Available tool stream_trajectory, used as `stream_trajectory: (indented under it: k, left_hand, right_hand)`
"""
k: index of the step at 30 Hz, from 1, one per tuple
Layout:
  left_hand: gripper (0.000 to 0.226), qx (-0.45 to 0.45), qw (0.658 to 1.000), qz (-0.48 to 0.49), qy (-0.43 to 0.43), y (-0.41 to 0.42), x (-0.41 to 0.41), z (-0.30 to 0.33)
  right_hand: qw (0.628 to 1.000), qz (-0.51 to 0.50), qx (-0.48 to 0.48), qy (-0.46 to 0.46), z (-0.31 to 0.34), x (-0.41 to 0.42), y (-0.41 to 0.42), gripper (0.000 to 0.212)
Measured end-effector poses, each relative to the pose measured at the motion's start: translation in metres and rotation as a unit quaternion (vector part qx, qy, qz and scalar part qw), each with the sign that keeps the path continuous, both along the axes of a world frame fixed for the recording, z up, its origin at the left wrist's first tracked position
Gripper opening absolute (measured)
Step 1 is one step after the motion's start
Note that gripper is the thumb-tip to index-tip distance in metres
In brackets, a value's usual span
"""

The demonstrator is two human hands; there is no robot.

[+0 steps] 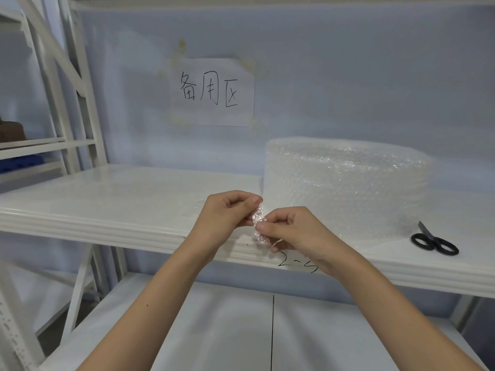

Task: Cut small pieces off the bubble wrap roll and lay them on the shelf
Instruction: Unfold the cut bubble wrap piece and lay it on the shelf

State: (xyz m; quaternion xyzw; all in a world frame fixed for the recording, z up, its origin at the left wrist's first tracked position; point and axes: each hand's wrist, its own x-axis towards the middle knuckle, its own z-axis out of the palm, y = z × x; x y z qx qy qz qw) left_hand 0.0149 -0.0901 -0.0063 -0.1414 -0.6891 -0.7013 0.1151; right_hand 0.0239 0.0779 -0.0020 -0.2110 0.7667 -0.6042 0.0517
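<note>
A big bubble wrap roll (345,188) stands upright on the white shelf (112,199), right of centre. In front of its left side, over the shelf's front edge, both my hands hold one small crumpled bubble wrap piece (258,219). My left hand (227,212) pinches its upper end between thumb and fingers. My right hand (289,228) pinches its lower part, and a bit of the film sticks out under the fingers. Black-handled scissors (434,242) lie shut on the shelf to the right of the roll, away from both hands.
A paper sign (213,92) with handwritten characters is taped to the back wall. A lower white shelf (214,330) with a black line runs below my arms. White rack uprights (80,89) and another shelving unit stand at the left. "2-5" is written on the shelf's front edge.
</note>
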Motion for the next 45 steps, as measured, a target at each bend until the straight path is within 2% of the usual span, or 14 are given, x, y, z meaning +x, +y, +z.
stream_trajectory:
  k: [7,13,15,18,23,28,31,37,45]
  left_hand:
    - [0.029,0.032,0.997,-0.054,-0.037,0.000,0.004,0.000]
    - [0.023,0.070,0.996,-0.051,-0.023,-0.001,0.003,-0.001]
    - [0.024,0.061,0.997,-0.049,-0.017,-0.002,0.003,-0.001]
    - [0.029,0.022,0.998,-0.062,-0.010,-0.001,0.006,-0.001]
    - [0.039,-0.014,0.998,-0.061,-0.005,-0.002,0.006,-0.005]
    - [0.036,0.026,0.996,-0.077,-0.033,-0.007,0.009,-0.007]
    - [0.034,0.020,0.996,-0.077,-0.048,-0.013,0.009,-0.011]
    - [0.005,0.006,0.999,-0.004,-0.053,-0.031,0.000,-0.016]
    - [0.010,-0.029,0.996,0.072,-0.046,-0.057,-0.018,-0.011]
  right_hand:
    - [0.999,-0.021,-0.020,0.025,0.003,0.001,-0.003,0.020]
    - [0.999,-0.028,-0.018,0.013,0.002,0.001,-0.005,0.028]
    - [0.998,-0.052,-0.044,0.008,0.005,0.000,-0.004,0.033]
    - [0.995,-0.068,-0.076,0.011,0.013,-0.004,-0.002,0.028]
    - [0.997,-0.055,-0.054,0.010,0.021,-0.010,-0.003,0.016]
    - [0.994,-0.069,-0.088,0.010,0.020,-0.020,-0.009,0.008]
    - [0.990,-0.082,-0.110,0.012,0.018,-0.030,-0.016,0.007]
    - [0.991,-0.076,-0.109,0.005,0.016,-0.050,-0.035,0.011]
    - [0.996,-0.052,-0.068,0.019,0.024,-0.078,-0.063,0.007]
